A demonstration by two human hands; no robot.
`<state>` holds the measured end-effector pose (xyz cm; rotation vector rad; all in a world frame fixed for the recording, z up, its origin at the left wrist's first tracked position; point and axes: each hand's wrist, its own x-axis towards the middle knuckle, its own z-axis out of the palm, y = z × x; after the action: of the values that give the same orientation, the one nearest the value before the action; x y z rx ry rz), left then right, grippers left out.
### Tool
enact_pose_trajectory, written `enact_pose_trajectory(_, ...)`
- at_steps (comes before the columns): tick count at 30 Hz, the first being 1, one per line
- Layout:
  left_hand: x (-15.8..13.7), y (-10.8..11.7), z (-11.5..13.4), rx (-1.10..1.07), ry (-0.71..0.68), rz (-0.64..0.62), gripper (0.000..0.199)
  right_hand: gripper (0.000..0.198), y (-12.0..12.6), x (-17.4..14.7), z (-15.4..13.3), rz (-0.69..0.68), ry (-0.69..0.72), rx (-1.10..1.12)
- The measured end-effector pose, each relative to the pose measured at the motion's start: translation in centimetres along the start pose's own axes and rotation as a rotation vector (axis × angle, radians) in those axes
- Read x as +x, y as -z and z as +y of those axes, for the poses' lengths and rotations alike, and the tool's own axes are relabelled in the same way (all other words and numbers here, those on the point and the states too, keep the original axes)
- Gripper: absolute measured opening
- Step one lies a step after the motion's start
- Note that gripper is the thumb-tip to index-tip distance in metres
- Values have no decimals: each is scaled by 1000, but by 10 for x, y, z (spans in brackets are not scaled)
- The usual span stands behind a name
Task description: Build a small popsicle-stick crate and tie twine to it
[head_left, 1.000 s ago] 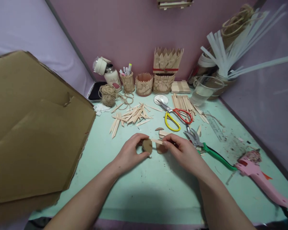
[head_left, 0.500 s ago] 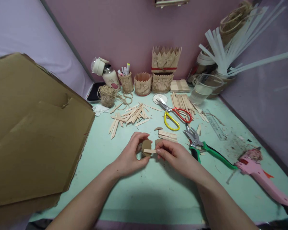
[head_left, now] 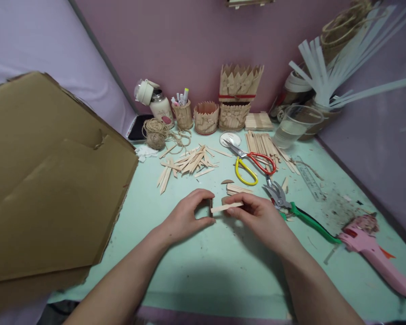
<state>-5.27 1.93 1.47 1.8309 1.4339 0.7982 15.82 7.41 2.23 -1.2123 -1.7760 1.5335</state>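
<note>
Fingers (head_left: pixel 203 194) of the left hand (head_left: pixel 182 217) are spread wide around the disc (head_left: pixel 211 208), gripping it by its rim, edge-on to view. The right hand (head_left: pixel 255 215) has its fingers pinched together on a stick (head_left: pixel 221 208), whose tip is at the disc; contact is unclear. Just beyond those fingers lie short sticks (head_left: pixel 239 189); farther beyond, scissors (head_left: pixel 242 155); to their right, pruners (head_left: pixel 281 201).

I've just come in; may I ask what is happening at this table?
The person's left hand holds a small cardboard piece, seen edge-on. The right hand pinches a flat wooden strip with its end by the cardboard; whether they touch is unclear. Beyond the hands lie scissors and loose wooden pieces, and a pink glue gun lies off to the right.
</note>
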Motion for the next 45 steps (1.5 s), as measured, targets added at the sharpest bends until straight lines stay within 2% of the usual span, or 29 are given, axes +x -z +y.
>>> enact_pose_trajectory(17,1,-1,-9,-9,-13,-1,44,25,-4,4,0,80,-29,105)
enact_pose_trajectory(25,1,-2,-12,-34,-26,9,44,21,-8,5,9,65,54,-176)
enact_pose_trajectory(33,0,-2,-9,-36,27,0,47,19,-6,5,9,52,65,-235)
enact_pose_trajectory(40,-1,-2,-12,21,-117,-19,27,18,-6,4,7,53,70,-251)
enact_pose_trajectory(45,-1,-2,-16,38,-144,-34,26,16,-5,3,5,59,78,-257)
